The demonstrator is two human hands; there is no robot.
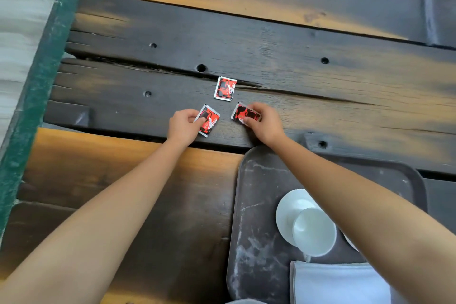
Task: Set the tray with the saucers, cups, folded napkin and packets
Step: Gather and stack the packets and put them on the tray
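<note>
Your left grip [183,127] pinches the left packet [211,121], your right grip [264,123] pinches the right packet [243,112]; third packet [225,88] lies free on the worktop [308,57].

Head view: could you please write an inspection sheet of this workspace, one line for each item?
Surface: dark weathered wooden plank table, with cracks and holes.
Job's things: dark grey marbled tray at the near right, bearing a white saucer with a white cup on it and a folded pale napkin; three red-and-black square packets on the table beyond the tray: left packet, right packet, far packet.
Clutter: nothing seen.
Grips: left hand pinches the left packet; right hand pinches the right packet; the far packet lies free.
Cables: nothing seen.
Surroundings: green painted strip along the table's left side, pale surface beyond it.
</note>
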